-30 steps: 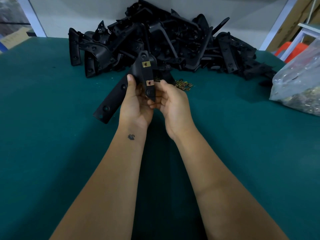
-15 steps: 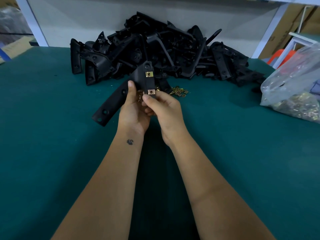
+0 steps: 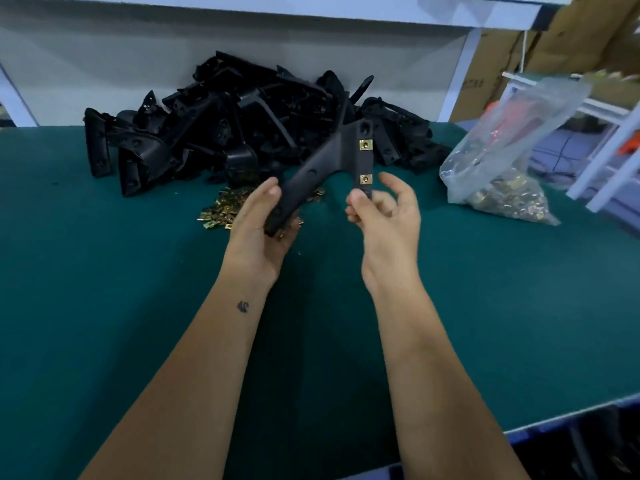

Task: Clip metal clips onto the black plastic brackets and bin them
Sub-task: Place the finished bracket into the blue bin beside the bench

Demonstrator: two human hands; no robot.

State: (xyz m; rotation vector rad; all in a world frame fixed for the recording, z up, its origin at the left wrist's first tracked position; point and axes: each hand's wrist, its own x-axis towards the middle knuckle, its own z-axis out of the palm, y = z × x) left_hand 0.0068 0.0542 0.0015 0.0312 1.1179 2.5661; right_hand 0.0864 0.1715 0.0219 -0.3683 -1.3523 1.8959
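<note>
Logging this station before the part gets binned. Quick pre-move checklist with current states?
1. Upper clip seated on bracket: ok.
2. Lower clip seated: ok.
3. Left hand holds the bracket's long arm: ok.
4. Right hand pinches the clipped arm's lower end: ok.
5. Third hole, at the arm's tip, needs a clip: cannot tell.
6. Bin location: cannot tell; only dark shapes below the table edge.

Matt black plastic bracket [image 3: 325, 161], shiny brass-toned metal clips [image 3: 365, 179], matt green tabletop [image 3: 104, 271]
</note>
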